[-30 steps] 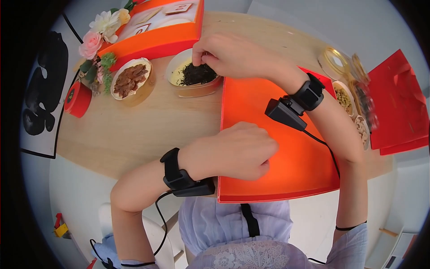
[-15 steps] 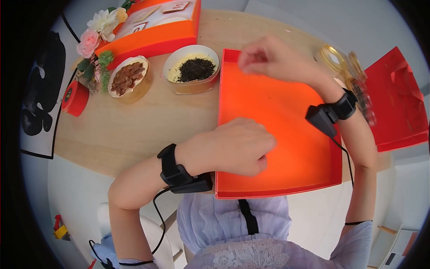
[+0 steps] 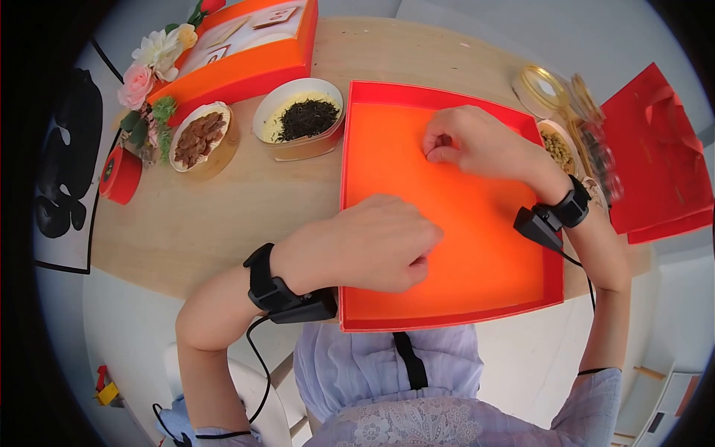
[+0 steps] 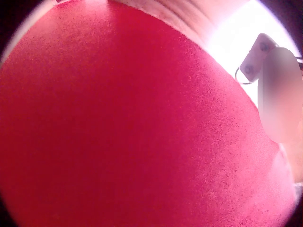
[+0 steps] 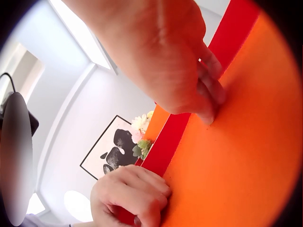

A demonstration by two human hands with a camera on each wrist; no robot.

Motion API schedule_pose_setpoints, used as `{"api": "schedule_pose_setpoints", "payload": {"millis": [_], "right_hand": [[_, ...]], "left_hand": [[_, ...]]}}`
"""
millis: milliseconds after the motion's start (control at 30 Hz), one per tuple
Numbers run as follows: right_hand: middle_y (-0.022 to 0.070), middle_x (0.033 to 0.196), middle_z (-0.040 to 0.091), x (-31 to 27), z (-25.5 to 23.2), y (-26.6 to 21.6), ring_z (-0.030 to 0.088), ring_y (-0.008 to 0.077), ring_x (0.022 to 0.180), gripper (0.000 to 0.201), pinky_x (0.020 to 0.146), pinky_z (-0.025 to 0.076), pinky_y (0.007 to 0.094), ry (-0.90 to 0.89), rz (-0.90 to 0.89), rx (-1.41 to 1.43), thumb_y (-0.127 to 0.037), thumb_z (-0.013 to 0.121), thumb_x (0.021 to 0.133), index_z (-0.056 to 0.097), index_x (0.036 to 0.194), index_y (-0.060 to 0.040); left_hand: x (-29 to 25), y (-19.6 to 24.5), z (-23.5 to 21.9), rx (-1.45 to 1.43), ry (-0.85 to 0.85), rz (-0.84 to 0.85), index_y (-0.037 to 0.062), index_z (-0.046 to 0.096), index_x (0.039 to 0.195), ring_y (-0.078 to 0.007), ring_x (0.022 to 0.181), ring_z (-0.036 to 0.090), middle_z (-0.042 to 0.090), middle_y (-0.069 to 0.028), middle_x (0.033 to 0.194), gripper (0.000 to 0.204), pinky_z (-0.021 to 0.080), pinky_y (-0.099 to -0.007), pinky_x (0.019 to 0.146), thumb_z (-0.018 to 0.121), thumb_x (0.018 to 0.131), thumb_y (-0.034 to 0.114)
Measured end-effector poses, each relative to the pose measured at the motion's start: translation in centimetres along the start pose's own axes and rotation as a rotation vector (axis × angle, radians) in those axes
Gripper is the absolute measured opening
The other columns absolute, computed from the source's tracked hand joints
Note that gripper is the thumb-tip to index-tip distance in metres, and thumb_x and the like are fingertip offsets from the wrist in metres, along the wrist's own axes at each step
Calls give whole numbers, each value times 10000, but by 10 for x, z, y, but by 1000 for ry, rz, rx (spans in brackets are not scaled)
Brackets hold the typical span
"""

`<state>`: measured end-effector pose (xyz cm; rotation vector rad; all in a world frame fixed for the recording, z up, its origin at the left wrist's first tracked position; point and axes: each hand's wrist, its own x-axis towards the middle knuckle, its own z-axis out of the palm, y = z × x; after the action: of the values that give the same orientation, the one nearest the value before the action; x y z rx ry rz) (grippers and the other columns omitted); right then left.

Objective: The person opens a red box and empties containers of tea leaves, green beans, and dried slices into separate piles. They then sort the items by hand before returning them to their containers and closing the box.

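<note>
My right hand (image 3: 477,141) is lowered into a shallow box (image 3: 439,298) with red walls and an orange floor. Its fingers are bunched, fingertips right at the floor; tiny dark specks (image 5: 210,127) lie beside them in the right wrist view. Nothing shows between the fingertips. My left hand (image 3: 365,242) lies over the box's left wall with curled fingers, seen also in the right wrist view. Red surface fills most of the left wrist view. Left of the box stands a clear bowl holding dark dried shreds like tea leaves (image 3: 309,121) on a pale layer.
Another bowl, heaped with brown flakes (image 3: 201,140), stands farther left, near a small round red container (image 3: 121,175) and artificial flowers (image 3: 153,59). An orange display box (image 3: 246,78) is behind. Gold-rimmed lids (image 3: 541,88), a dish of greenish pieces (image 3: 557,151) and a red bag (image 3: 655,149) are right.
My right hand has moved from over the bowl of dark shreds rightward and down into the box, where a dark speck showed earlier. The left hand keeps its place on the wall.
</note>
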<state>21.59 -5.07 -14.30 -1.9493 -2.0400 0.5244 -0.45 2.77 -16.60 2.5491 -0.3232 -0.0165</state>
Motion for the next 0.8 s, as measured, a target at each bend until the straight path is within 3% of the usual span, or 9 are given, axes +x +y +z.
{"api": "schedule_pose_setpoints", "payload": {"millis": [133, 367, 433, 567, 667, 767, 800], "right_hand": [[188, 859, 644, 3, 4, -1, 603, 391, 845, 36, 754, 474, 473, -7, -62, -193, -1, 581, 830, 606, 829, 26], [221, 908, 631, 31, -4, -14, 600, 415, 877, 71, 765, 469, 499, 25, -45, -278, -12, 550, 863, 587, 896, 39], [233, 920, 634, 45, -5, -35, 607, 429, 889, 67, 769, 474, 497, 217, -173, -47, -15, 549, 871, 583, 894, 38], [225, 933, 653, 100, 5, -66, 618, 423, 913, 73, 806, 486, 494, 242, -237, -191, -29, 561, 870, 608, 878, 26], [177, 913, 652, 127, 23, -65, 613, 384, 869, 71, 799, 492, 468, 398, -296, -286, -55, 597, 923, 595, 963, 4], [149, 950, 676, 124, 14, -78, 629, 370, 979, 167, 876, 501, 473, 430, -340, -329, -36, 629, 897, 641, 1061, -6], [146, 991, 686, 121, 7, -82, 625, 363, 1045, 221, 921, 494, 473, 307, -237, -373, -38, 643, 892, 647, 1110, -9]], "left_hand": [[0, 1, 0, 11, -23, -18, 38, 566, 720, -372, 655, 595, 598, -160, 653, 124, 436, -464, 627, 614, 795, 124], [-1, -3, 2, -26, 46, 26, 32, 575, 723, -377, 640, 595, 596, -162, 647, 129, 436, -479, 615, 619, 793, 130], [-1, -2, 3, 20, 25, 35, 25, 581, 730, -379, 644, 602, 599, -164, 648, 132, 443, -476, 609, 622, 792, 135], [1, 1, -1, 13, 24, 54, 21, 589, 740, -377, 651, 607, 602, -166, 655, 131, 449, -467, 611, 622, 791, 137], [0, 2, -2, 18, -21, 19, 26, 591, 740, -367, 646, 607, 606, -162, 661, 132, 456, -452, 620, 625, 795, 141], [0, 3, -4, -13, -17, 23, 33, 593, 737, -348, 657, 618, 615, -150, 664, 129, 462, -442, 621, 628, 800, 140], [0, 5, -6, -7, -53, 6, 37, 602, 756, -335, 665, 627, 629, -139, 680, 127, 464, -439, 621, 634, 808, 148]]}}
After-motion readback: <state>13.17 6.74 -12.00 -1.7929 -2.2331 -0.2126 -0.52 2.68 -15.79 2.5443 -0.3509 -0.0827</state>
